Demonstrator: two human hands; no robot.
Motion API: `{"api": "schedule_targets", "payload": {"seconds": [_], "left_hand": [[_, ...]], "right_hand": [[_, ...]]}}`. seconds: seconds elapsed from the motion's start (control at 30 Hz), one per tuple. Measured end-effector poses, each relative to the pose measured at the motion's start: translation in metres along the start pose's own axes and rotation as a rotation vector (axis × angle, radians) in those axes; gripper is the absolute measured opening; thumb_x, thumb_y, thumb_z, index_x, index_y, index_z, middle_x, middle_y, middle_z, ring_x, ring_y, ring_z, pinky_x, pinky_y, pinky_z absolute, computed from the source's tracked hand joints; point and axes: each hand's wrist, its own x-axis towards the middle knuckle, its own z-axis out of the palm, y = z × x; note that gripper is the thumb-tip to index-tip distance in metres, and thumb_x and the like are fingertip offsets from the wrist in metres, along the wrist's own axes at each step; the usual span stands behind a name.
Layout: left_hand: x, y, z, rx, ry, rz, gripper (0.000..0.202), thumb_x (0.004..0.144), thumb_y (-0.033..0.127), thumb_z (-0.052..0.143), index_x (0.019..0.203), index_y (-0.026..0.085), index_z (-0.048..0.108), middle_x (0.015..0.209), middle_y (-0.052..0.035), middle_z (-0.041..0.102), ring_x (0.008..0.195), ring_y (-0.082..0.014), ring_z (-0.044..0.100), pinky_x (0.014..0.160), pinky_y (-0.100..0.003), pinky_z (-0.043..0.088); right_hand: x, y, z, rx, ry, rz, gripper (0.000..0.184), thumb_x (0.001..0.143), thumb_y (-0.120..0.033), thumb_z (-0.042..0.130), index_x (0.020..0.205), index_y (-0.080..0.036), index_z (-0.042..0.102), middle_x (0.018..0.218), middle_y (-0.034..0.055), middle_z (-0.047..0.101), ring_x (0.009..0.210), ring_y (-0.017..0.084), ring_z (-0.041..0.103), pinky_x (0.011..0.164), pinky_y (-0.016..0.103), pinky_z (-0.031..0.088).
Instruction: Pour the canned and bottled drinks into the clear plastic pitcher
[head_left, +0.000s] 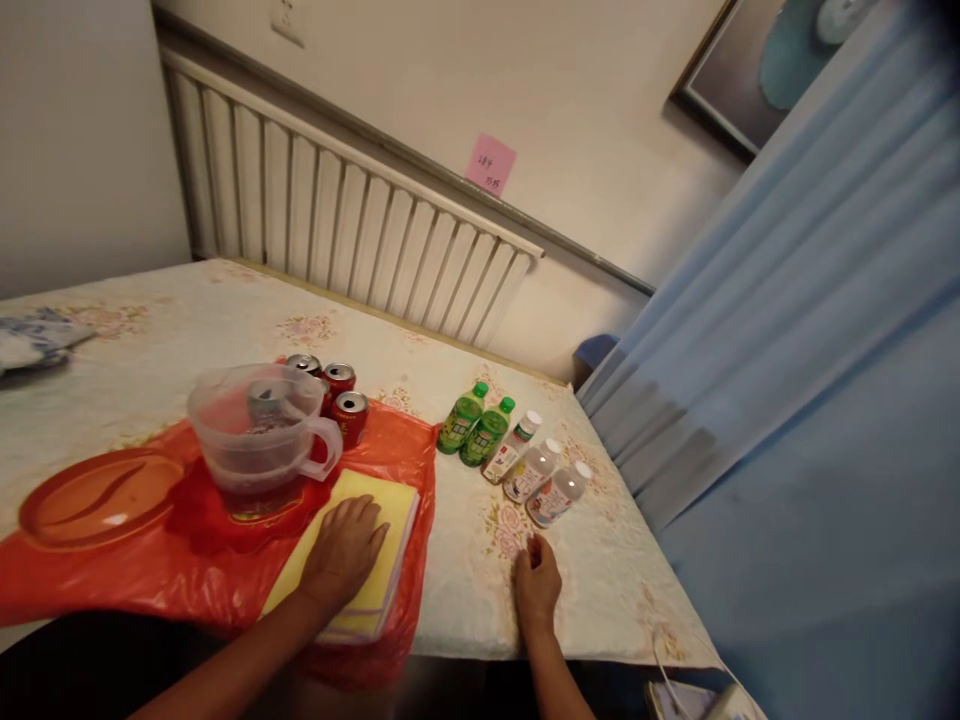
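My left hand (343,553) lies flat, fingers together, on a yellow pad (390,520) that rests on a red plastic bag (225,570). My right hand (536,585) rests on the flowered tablecloth (480,590) with fingers loosely curled, holding nothing I can see. Just beyond it stand several small bottles in a row: two green ones (474,422) and pale ones with white caps (544,480). A clear plastic jug (259,430) stands on the red bag behind the pad.
Red drink cans (341,395) stand behind the jug. An orange oval dish (97,497) lies at left. A radiator (337,230) runs along the wall, with a pink note (491,163) above. A blue curtain (810,380) hangs at right. A cable lies at the table's near right corner.
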Motion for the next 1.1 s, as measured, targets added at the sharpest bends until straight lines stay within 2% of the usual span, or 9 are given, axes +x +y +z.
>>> {"api": "schedule_targets", "payload": {"seconds": [0.07, 0.13, 0.23, 0.43, 0.57, 0.7, 0.87, 1.0, 1.1], "left_hand": [[0.004, 0.006, -0.009, 0.019, -0.065, -0.024, 0.026, 0.096, 0.028, 0.048, 0.108, 0.016, 0.068, 0.124, -0.0148, 0.067, 0.115, -0.0314, 0.058, 0.099, -0.046, 0.042], [0.01, 0.011, -0.018, 0.041, -0.143, -0.032, 0.023, 0.095, 0.027, 0.05, 0.1, 0.016, 0.068, 0.113, -0.0142, 0.069, 0.108, -0.0319, 0.058, 0.093, -0.046, 0.043], [0.018, 0.014, -0.029, 0.04, -0.195, -0.035, 0.022, 0.095, 0.028, 0.05, 0.097, 0.015, 0.068, 0.105, -0.0135, 0.068, 0.104, -0.0318, 0.058, 0.09, -0.046, 0.043], [0.018, 0.008, -0.027, -0.03, -0.178, -0.034, 0.016, 0.092, 0.022, 0.053, 0.095, 0.018, 0.067, 0.104, -0.0122, 0.067, 0.102, -0.0307, 0.057, 0.09, -0.045, 0.042], [0.017, 0.002, -0.023, -0.091, -0.171, -0.031, 0.016, 0.092, 0.02, 0.051, 0.096, 0.018, 0.067, 0.104, -0.0123, 0.067, 0.102, -0.0307, 0.056, 0.09, -0.045, 0.042], [0.015, -0.002, -0.022, -0.179, -0.163, -0.033, 0.015, 0.091, 0.018, 0.052, 0.097, 0.017, 0.065, 0.104, -0.0123, 0.067, 0.1, -0.0303, 0.056, 0.09, -0.045, 0.043], [0.012, -0.009, -0.016, -0.336, -0.101, 0.035, 0.017, 0.091, 0.015, 0.049, 0.1, 0.02, 0.063, 0.106, -0.0095, 0.066, 0.106, -0.0273, 0.057, 0.095, -0.043, 0.045], [0.013, -0.013, -0.014, -0.469, -0.069, 0.039, 0.022, 0.091, 0.014, 0.047, 0.106, 0.02, 0.062, 0.108, -0.0102, 0.066, 0.108, -0.0271, 0.058, 0.098, -0.044, 0.047], [0.017, -0.015, -0.016, -0.554, -0.063, 0.004, 0.022, 0.089, 0.014, 0.049, 0.107, 0.02, 0.061, 0.11, -0.0102, 0.067, 0.11, -0.0274, 0.058, 0.099, -0.044, 0.048]], "right_hand": [[0.0, 0.0, -0.001, -0.033, -0.001, -0.01, 0.055, 0.074, -0.043, 0.055, 0.115, -0.01, 0.071, 0.111, 0.0192, 0.075, 0.104, 0.034, 0.071, 0.095, 0.044, 0.053], [-0.001, 0.0, -0.002, -0.067, -0.004, -0.012, 0.055, 0.074, -0.045, 0.055, 0.114, -0.011, 0.071, 0.11, 0.019, 0.075, 0.103, 0.035, 0.071, 0.095, 0.044, 0.053], [0.0, -0.001, -0.003, -0.103, -0.016, -0.013, 0.058, 0.074, -0.048, 0.054, 0.114, -0.01, 0.071, 0.11, 0.0193, 0.075, 0.102, 0.036, 0.071, 0.095, 0.045, 0.053], [0.001, 0.001, -0.007, -0.121, -0.008, -0.002, 0.058, 0.07, -0.053, 0.057, 0.109, -0.014, 0.072, 0.107, 0.0179, 0.076, 0.099, 0.036, 0.072, 0.093, 0.046, 0.055], [0.002, -0.018, -0.001, -0.087, -0.016, -0.008, 0.059, 0.07, -0.055, 0.058, 0.11, -0.014, 0.071, 0.102, 0.0168, 0.077, 0.093, 0.034, 0.073, 0.086, 0.044, 0.057], [0.005, -0.073, 0.035, 0.054, -0.077, -0.072, 0.053, 0.074, -0.052, 0.06, 0.112, -0.016, 0.07, 0.097, 0.0133, 0.077, 0.082, 0.028, 0.073, 0.076, 0.039, 0.058], [0.004, -0.172, 0.112, 0.277, -0.34, -0.227, 0.049, 0.073, -0.04, 0.066, 0.116, -0.016, 0.068, 0.1, 0.0122, 0.077, 0.084, 0.025, 0.072, 0.076, 0.038, 0.058], [-0.002, -0.238, 0.165, 0.321, -0.526, -0.356, 0.061, 0.07, -0.032, 0.075, 0.128, -0.017, 0.063, 0.11, 0.0112, 0.075, 0.094, 0.025, 0.071, 0.084, 0.039, 0.058], [-0.005, -0.271, 0.194, 0.275, -0.608, -0.464, 0.068, 0.068, -0.032, 0.08, 0.132, -0.019, 0.061, 0.117, 0.0107, 0.073, 0.099, 0.025, 0.07, 0.09, 0.041, 0.057]]}}
